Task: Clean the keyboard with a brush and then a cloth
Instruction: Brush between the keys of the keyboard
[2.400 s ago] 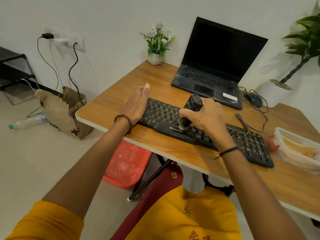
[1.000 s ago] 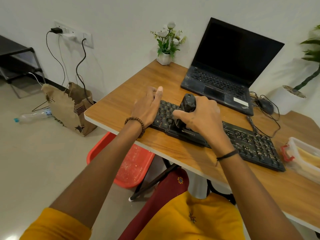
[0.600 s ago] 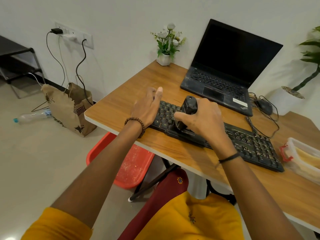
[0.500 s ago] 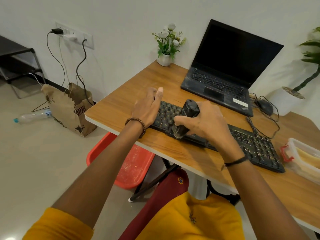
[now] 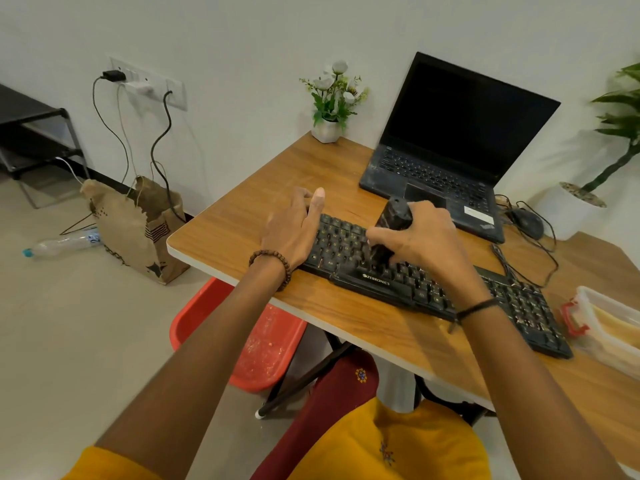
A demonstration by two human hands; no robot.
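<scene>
A black keyboard point(image 5: 381, 287) lies slantwise along the near edge of the wooden desk point(image 5: 242, 230). My right hand point(image 5: 422, 240) grips a dark brush point(image 5: 393, 220) by its thick handle, with the bristle end down on the keys of the left half. My left hand point(image 5: 296, 230) rests flat against the keyboard's left end, fingers together and extended. A clear plastic box point(image 5: 613, 327) with a red clasp, holding something pale yellow, stands at the desk's right edge.
An open black laptop point(image 5: 450, 147) sits behind the keyboard, a mouse point(image 5: 526, 221) with tangled cable to its right, a small flower pot point(image 5: 327, 129) at the back corner. A red stool point(image 5: 263, 344) is under the desk; a paper bag point(image 5: 138, 230) and bottle on the floor.
My right hand has drawn the brush from the keyboard's front edge back up onto the keys. My left hand has stayed at the left end.
</scene>
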